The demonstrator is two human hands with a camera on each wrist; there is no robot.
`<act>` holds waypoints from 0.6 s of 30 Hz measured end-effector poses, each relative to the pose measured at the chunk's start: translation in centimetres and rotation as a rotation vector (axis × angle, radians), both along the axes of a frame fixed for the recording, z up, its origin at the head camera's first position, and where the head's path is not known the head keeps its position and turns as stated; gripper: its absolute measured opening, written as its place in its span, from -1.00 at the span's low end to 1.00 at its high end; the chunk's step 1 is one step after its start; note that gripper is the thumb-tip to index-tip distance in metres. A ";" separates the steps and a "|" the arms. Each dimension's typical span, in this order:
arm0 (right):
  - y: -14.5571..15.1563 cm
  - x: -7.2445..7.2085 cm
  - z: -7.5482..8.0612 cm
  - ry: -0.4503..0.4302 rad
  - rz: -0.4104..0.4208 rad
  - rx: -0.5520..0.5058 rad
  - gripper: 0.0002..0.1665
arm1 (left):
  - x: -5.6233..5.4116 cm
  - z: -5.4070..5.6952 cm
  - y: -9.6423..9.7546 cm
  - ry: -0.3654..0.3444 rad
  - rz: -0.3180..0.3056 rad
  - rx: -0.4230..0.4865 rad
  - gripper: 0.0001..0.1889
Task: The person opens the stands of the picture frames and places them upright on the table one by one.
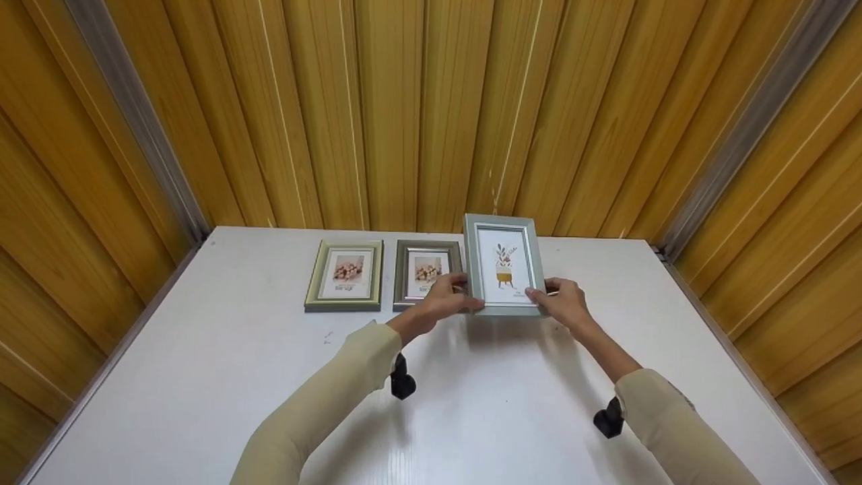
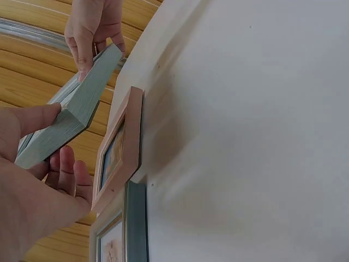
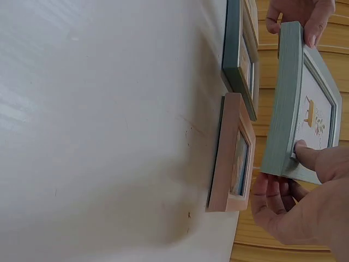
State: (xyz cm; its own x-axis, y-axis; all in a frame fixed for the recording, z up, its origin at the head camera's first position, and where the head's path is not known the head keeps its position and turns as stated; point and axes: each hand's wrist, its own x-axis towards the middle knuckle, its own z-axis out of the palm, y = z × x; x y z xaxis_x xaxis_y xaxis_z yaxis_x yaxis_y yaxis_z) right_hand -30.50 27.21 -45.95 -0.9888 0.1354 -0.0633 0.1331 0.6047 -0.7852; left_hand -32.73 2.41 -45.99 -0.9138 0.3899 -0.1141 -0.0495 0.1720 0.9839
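Note:
A pale blue-green picture frame (image 1: 504, 269) with a potted-plant print is held above the white table, tilted towards the head camera. At its lower left corner, my left hand (image 1: 446, 298) grips the edge with the thumb on the front. The right hand (image 1: 564, 301) pinches the opposite lower corner, thumb in front and fingers behind. Beneath it a pink picture frame (image 3: 224, 164) lies on the table, hidden in the head view. Left of the held one lie a grey-brown picture frame (image 1: 402, 273), partly covered by my left hand, and a gold-green picture frame (image 1: 343, 273).
The white table (image 1: 229, 350) meets a wood-patterned corrugated wall (image 1: 390, 121) at the back. Similar panels stand on both sides, with grey metal posts (image 1: 145, 114) at the corners. Black wrist devices (image 1: 403, 380) hang below both sleeves.

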 end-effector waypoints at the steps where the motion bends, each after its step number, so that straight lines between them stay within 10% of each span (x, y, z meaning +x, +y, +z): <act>1: -0.2 0.1 -0.2 -0.002 0.007 -0.002 -0.37 | 0.2 -0.1 -0.4 0.012 -0.004 -0.015 -0.36; 9: -1.9 -0.1 -1.5 -0.003 0.075 -0.088 -0.48 | 1.4 0.3 -2.4 0.088 -0.069 -0.060 -0.26; 18: -1.9 -0.5 -1.5 -0.044 0.153 -0.306 -0.49 | 1.5 1.4 -2.5 -0.042 -0.124 0.252 -0.58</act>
